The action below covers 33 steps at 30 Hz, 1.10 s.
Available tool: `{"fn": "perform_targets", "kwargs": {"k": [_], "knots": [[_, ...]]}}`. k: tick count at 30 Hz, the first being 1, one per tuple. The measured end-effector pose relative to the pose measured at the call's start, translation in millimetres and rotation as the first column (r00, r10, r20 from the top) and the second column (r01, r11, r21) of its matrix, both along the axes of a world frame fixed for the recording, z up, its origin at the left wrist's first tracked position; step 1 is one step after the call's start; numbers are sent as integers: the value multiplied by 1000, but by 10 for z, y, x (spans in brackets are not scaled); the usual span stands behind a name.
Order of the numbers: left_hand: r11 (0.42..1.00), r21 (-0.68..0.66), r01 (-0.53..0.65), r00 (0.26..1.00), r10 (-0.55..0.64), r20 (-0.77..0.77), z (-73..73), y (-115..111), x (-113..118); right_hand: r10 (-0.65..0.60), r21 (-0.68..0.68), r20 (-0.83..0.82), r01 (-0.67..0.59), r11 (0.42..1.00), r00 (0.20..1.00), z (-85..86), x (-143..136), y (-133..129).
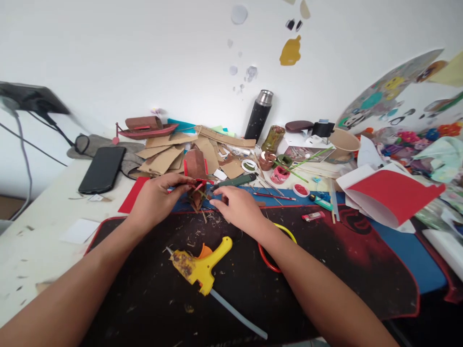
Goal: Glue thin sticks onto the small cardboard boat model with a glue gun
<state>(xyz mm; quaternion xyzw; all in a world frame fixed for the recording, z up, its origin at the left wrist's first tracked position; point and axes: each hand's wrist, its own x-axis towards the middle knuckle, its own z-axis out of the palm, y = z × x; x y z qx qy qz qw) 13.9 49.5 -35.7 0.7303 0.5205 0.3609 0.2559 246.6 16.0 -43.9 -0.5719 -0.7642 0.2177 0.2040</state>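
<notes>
Near the back edge of the black mat (144, 284), a small brown craft model (197, 196) with red trim and thin green sticks stands between my hands. My left hand (159, 195) pinches at its upper left side; what lies between the fingertips is too small to name. On the model's right, my right hand (237, 205) has its thumb and index finger a little apart, with nothing visible between them. Closer to me lies a yellow glue gun (202, 265) with a glue stick (238, 313) in its rear. A green-handled cutter (237, 180) rests just behind my right hand.
Cardboard pieces (162, 159), a red boat model (148, 130) and a black flask (258, 115) stand along the wall. Paint jars (280, 174) are behind the mat. A phone (102, 169) lies left, red paper (394, 193) right. A red-yellow ring (265, 258) lies under my right forearm.
</notes>
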Motion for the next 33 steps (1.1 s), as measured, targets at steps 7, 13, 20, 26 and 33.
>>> {"fn": "perform_targets", "kwargs": {"k": [7, 13, 20, 26, 33], "knots": [[1000, 11, 9, 1000, -9, 4, 28, -10, 24, -7, -7, -15, 6, 1000, 1000, -56, -28, 36], [1000, -3, -1, 1000, 1, -4, 23, -15, 22, -3, 11, -7, 3, 1000, 1000, -91, -41, 55], [1000, 3, 11, 1000, -11, 10, 38, -26, 34, 16, 27, -7, -16, 1000, 1000, -110, -51, 66], [999, -18, 45, 999, -45, -9, 57, -43, 4, 26, 33, -13, -26, 999, 1000, -102, -57, 62], [998, -21, 63, 998, -63, 4, 27, -9, -39, 17, 27, -17, -16, 1000, 1000, -101, -60, 65]]}}
